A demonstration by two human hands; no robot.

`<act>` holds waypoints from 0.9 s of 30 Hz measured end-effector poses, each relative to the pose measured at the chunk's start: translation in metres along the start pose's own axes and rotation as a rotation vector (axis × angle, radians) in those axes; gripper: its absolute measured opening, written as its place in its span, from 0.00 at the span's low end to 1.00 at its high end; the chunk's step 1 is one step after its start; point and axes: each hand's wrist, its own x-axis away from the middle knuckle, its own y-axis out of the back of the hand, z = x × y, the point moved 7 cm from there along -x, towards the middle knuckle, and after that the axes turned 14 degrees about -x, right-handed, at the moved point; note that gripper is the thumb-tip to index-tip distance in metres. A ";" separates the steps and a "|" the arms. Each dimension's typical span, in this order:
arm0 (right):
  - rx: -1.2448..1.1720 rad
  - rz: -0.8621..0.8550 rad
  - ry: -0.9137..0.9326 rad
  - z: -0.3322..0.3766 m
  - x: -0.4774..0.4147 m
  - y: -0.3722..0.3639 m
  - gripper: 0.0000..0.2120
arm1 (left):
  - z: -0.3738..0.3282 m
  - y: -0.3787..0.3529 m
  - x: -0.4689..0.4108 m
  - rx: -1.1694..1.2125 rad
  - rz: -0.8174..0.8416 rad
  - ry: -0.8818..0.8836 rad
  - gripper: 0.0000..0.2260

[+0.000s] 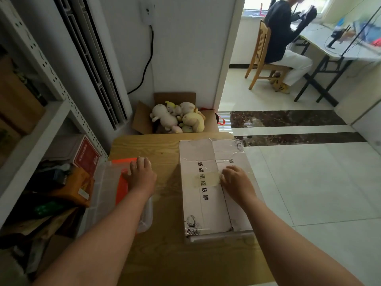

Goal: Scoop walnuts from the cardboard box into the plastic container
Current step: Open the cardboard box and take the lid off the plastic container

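currently, the white printed cardboard box [198, 153] sits taped shut at 3 o'clock on the wooden table [144, 145]; likely stiff and heavy, so take hold at the flap edge. the right hand [235, 180] touches its tape strip [206, 179]; whether it pinches cannot be told. the left hand [142, 176] rests flat on the clear plastic container [105, 182] at 9 o'clock.
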 end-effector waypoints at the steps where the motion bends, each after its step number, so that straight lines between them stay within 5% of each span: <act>1: -0.017 0.001 -0.011 -0.002 0.002 0.001 0.09 | -0.007 0.006 0.002 0.001 -0.015 0.007 0.24; 5: -0.156 -0.091 -0.108 -0.013 0.008 0.012 0.10 | -0.082 0.048 0.025 0.126 -0.197 -0.218 0.20; 10: -0.341 -0.212 -0.270 -0.023 0.006 0.024 0.13 | -0.166 0.065 0.057 0.249 -0.174 -0.477 0.18; 21: -0.615 -0.155 -0.522 -0.040 0.003 0.019 0.11 | -0.195 0.057 0.061 0.202 -0.095 -0.550 0.19; 27: -0.831 -0.047 -0.535 -0.038 -0.002 0.016 0.08 | -0.202 0.051 0.067 0.078 -0.090 -0.578 0.28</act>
